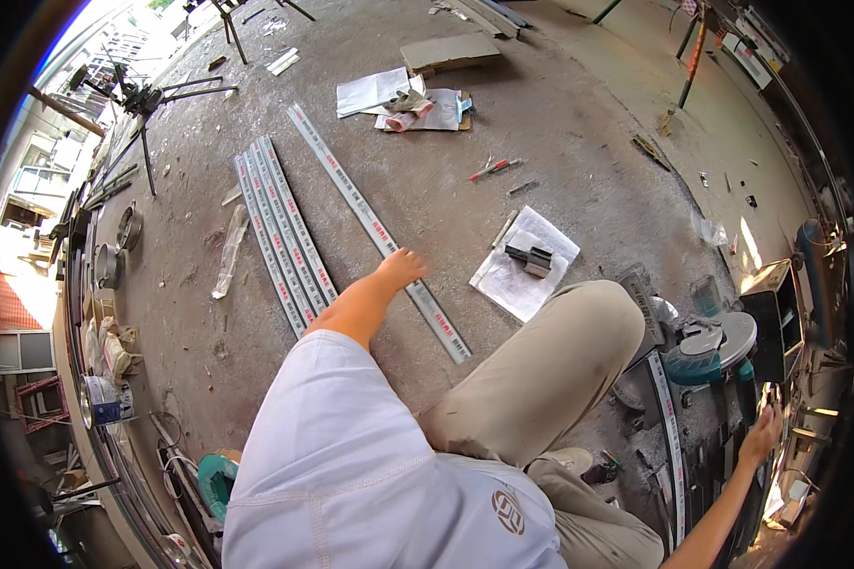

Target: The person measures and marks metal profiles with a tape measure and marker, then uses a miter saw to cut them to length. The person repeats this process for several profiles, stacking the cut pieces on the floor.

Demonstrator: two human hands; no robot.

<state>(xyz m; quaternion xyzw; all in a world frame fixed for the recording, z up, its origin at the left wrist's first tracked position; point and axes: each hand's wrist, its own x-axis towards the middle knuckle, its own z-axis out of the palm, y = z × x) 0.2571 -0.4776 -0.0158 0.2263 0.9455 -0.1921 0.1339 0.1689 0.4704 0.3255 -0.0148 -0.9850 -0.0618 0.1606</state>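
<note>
A long metal profile (351,199), wrapped in silvery film with red and dark print, lies slanting across the floor ahead of me. My left hand (403,268) is closed over its lower middle; the fingers are slightly blurred. To its left lie several matching profiles (285,228) side by side. Far out at the right, my right hand (761,434) is closed at a small dark and pale thing I cannot make out. Near that arm another printed profile (670,446) runs past a teal cutting saw (702,356).
A dark metal block (531,259) rests on white paper (512,289) beside my knee. Farther off are a red marker (489,170), work gloves (410,106) on papers and a cardboard piece (451,52). A black tripod (144,100) stands at the far left.
</note>
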